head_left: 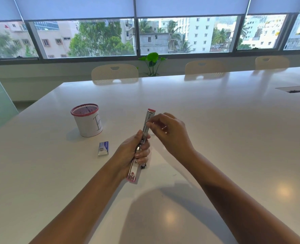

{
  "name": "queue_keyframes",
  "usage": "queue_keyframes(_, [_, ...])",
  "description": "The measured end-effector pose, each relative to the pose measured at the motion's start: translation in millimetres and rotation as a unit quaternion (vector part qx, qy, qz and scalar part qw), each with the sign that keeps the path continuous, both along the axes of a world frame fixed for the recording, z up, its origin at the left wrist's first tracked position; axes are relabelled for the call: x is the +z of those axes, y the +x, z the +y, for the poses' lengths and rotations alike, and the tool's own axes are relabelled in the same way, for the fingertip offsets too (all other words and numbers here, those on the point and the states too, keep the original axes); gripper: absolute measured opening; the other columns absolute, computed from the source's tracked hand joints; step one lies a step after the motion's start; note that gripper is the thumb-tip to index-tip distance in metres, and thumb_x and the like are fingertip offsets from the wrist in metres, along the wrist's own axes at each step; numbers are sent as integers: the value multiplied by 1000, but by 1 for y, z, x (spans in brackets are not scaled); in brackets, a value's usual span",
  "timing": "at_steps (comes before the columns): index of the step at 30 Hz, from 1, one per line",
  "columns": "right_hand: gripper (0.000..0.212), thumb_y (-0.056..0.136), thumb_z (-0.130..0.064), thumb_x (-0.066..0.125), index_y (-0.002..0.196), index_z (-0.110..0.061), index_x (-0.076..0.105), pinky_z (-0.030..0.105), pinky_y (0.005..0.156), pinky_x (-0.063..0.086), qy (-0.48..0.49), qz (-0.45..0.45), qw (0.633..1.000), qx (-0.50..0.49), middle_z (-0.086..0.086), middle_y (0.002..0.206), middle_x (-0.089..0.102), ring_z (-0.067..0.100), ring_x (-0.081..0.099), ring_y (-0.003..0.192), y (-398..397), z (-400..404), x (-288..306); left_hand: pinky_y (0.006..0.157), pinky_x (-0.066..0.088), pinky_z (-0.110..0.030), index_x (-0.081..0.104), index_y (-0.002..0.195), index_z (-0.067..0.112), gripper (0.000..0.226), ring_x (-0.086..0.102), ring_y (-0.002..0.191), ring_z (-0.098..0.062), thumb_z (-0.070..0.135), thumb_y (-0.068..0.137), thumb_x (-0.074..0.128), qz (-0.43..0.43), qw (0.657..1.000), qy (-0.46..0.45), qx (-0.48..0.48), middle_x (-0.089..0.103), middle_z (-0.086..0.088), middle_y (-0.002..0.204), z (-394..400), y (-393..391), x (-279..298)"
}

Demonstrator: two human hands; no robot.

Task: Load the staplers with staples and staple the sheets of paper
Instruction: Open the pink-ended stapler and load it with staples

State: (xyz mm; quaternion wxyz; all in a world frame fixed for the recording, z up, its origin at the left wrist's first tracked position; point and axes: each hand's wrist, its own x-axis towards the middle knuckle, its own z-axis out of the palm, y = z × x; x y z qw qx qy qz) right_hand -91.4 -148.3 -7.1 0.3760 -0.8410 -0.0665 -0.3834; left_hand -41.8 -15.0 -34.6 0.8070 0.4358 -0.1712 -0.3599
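A pink and metal stapler (146, 124) is swung fully open into one long line, held above the white table (216, 129). My left hand (134, 154) grips it around the hinge in the middle. My right hand (166, 127) hovers at the upper half, its fingertips pinched against the open metal channel; whether it holds staples is too small to tell. A small blue and white staple box (103, 148) lies on the table left of my left hand. No sheets of paper are in view.
A mesh pen cup (87, 119) wrapped in white paper stands at the left. Beige chairs (115, 73) line the far side of the table, with a green plant (152, 63) behind. A cable slot (295, 88) sits at the far right.
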Motion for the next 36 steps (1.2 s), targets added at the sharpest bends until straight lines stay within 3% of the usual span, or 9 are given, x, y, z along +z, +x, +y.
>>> queue_keyframes(3, [16, 81, -25, 68, 95, -16, 67, 7, 60, 38, -102, 51, 993, -12, -9, 83, 50, -4, 45, 62, 0, -2, 0, 34, 30, -13, 54, 87, 8, 28, 33, 32, -5, 34, 84, 45, -15, 1000, 16, 6, 41, 0, 51, -1, -1, 0])
queue_keyframes(6, [26, 81, -27, 68, 104, -16, 64, 8, 60, 35, -137, 87, 986, -24, -9, 90, 46, 1, 45, 63, -1, -1, 1, 34, 29, -13, 55, 88, 8, 29, 33, 32, -5, 32, 93, 39, -20, 999, 32, 21, 41, -1, 51, 0, 0, -2])
queue_keyframes(14, [15, 80, -20, 69, 93, -13, 70, 5, 60, 32, -145, 98, 985, 4, -9, 89, 48, 6, 48, 66, 0, 0, -4, 34, 34, -13, 54, 92, 10, 28, 34, 33, -6, 31, 96, 36, -44, 996, 68, 28, 44, -1, 53, 1, -3, -4])
queue_keyframes(20, [13, 79, -17, 71, 90, -9, 72, 0, 60, 34, -92, 133, 987, 16, -16, 74, 48, -5, 44, 63, 2, -5, -4, 35, 30, -13, 46, 96, 11, 24, 31, 32, -5, 30, 98, 32, -80, 987, 132, 37, 36, -6, 61, -2, -8, -3])
queue_keyframes(26, [10, 80, -14, 69, 86, -6, 71, 3, 56, 35, -88, 178, 979, 44, -17, 60, 40, -12, 48, 58, 0, -8, 0, 35, 29, -15, 45, 92, 10, 24, 31, 33, -6, 29, 99, 32, -96, 982, 161, 36, 38, -5, 59, -3, -9, -3])
queue_keyframes(30, [13, 85, -14, 64, 92, -4, 69, 0, 55, 35, -123, 215, 967, 66, -21, 64, 42, -21, 47, 59, -1, -10, 2, 35, 29, -16, 44, 88, 10, 25, 33, 34, -6, 28, 99, 31, -102, 979, 175, 33, 38, -6, 61, -5, -9, -6])
queue_keyframes(36, [14, 88, -18, 60, 94, -6, 65, 3, 57, 34, -155, 217, 961, 67, -18, 70, 39, -1, 40, 58, 0, -11, -2, 35, 26, -16, 46, 89, 9, 24, 31, 34, -6, 26, 99, 32, -95, 979, 175, 30, 38, -4, 58, -4, -12, -3])
